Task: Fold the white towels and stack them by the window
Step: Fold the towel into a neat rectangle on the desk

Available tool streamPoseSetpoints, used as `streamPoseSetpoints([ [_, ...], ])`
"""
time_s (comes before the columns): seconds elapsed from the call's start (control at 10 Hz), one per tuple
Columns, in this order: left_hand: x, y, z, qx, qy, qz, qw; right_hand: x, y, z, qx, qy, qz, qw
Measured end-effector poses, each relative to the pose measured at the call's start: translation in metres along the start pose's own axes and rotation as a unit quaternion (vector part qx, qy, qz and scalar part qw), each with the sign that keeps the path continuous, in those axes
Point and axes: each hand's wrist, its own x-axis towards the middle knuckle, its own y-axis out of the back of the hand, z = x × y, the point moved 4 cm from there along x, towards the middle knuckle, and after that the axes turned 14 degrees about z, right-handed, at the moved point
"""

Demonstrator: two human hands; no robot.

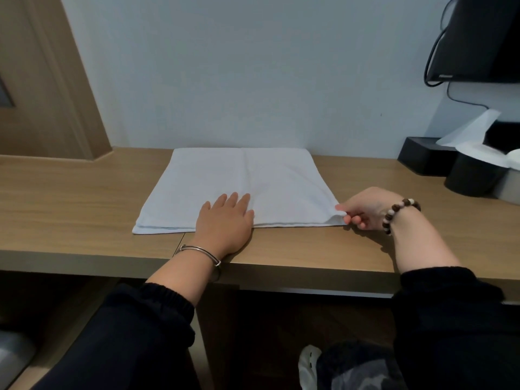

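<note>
Wooden desk (70, 192) against a pale wall (225, 66) bears a folded towel (225, 175); left hand (225, 220) presses flat, right hand (365, 209) pinches its corner; black box (422, 159) holds tissues (472, 130).

Wooden desk against a pale wall; flat, dim indoor light.
Light-grain desk top (84, 198), seam running to its front edge just left of the left hand (225, 220). Bare blue-grey wall (225, 66) straight beyond those fingertips. Wooden door frame (47, 80) well left of them. Up and right of the right hand (365, 208) fingers: black screen (478, 38) with cables (432, 59); under it black box (419, 160), black cylinder (472, 180). Dark below desk.
</note>
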Motion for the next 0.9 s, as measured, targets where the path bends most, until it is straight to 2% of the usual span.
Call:
streamPoseSetpoints([
  [0.2,0.001,-0.002,-0.001,-0.003,0.002,0.005,1.0,0.001,0.003,-0.006,-0.114,0.037,0.043,0.992],
  [0.5,0.002,-0.001,-0.001,-0.009,0.003,0.0,1.0,-0.005,0.0,-0.005,-0.126,0.076,0.07,0.987],
  [0.6,0.0,0.005,-0.001,-0.033,-0.018,0.024,0.999,-0.004,-0.003,-0.002,-0.152,0.097,0.107,0.978],
  [0.7,-0.005,0.015,-0.001,-0.137,-0.066,0.062,0.986,0.002,-0.007,0.002,-0.175,0.115,0.152,0.966],
  [0.8,-0.009,0.021,0.0,-0.169,-0.121,0.098,0.973,0.006,-0.008,0.006,-0.173,0.113,0.156,0.966],
  [0.9,-0.009,0.027,-0.001,-0.154,-0.143,0.13,0.969,0.008,-0.009,0.005,-0.179,0.115,0.149,0.966],
])
